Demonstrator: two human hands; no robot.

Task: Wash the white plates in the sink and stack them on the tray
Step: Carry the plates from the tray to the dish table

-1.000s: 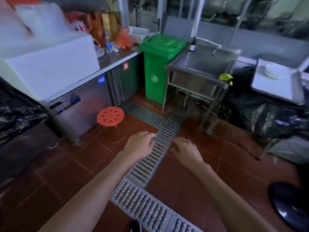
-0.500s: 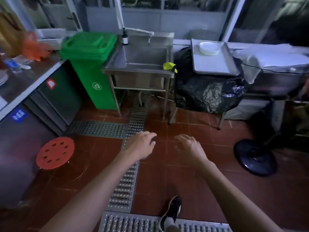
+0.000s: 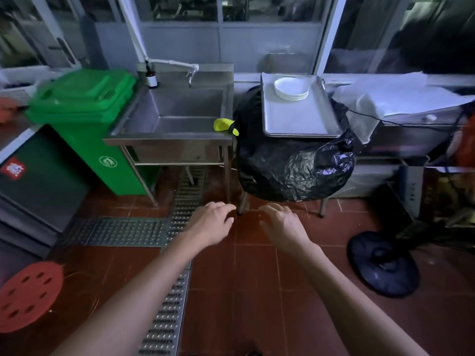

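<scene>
Both hands, the left hand [image 3: 211, 222] and right hand [image 3: 282, 225], hang empty with loosely curled fingers, so the operator should approach the steel sink [image 3: 180, 109], lifting white plates [image 3: 291, 89] singly off the tray [image 3: 298, 116] beside it.

2 bare forearms, no sleeves, end in ungloved, ringless hands [image 3: 248, 223].

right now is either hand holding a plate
No, the left hand and the right hand hang over the floor holding nothing, while the white plates sit stacked on the tray.
</scene>
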